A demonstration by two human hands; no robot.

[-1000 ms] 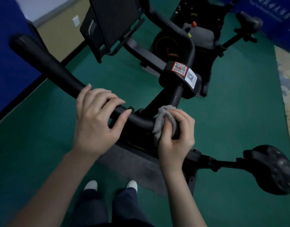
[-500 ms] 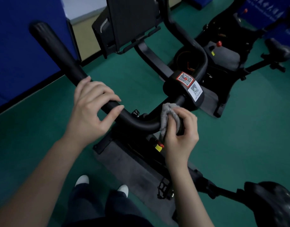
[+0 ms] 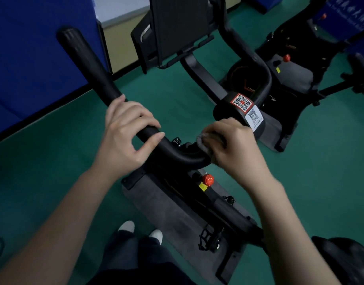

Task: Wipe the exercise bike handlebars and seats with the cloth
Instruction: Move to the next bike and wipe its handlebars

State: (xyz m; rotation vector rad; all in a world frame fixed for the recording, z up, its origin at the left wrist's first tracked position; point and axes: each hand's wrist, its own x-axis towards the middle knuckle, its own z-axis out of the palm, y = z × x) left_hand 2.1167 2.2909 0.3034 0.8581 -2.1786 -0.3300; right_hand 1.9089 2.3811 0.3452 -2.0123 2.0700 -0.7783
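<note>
A black curved handlebar (image 3: pixel 88 64) of the exercise bike runs from upper left down to the middle of the head view. My left hand (image 3: pixel 127 132) is wrapped around its straight part. My right hand (image 3: pixel 232 145) presses a grey cloth (image 3: pixel 203 144) onto the bend of the bar, just below the hub with two QR stickers (image 3: pixel 247 110). Only a small edge of the cloth shows under my fingers. The black seat (image 3: pixel 345 262) of this bike sits at the lower right corner.
A black screen panel (image 3: pixel 177 27) rises behind the handlebar. A red knob (image 3: pixel 207 179) sits on the frame below my right hand, and a pedal (image 3: pixel 210 239) lower down. A second bike (image 3: pixel 296 64) stands at upper right. Blue wall at left, green floor (image 3: pixel 53 151), my feet at the bottom.
My right hand has turned over the bar so it now covers the cloth from above. The view has shifted, with the bike lower and more of the frame showing. My left hand keeps its grip.
</note>
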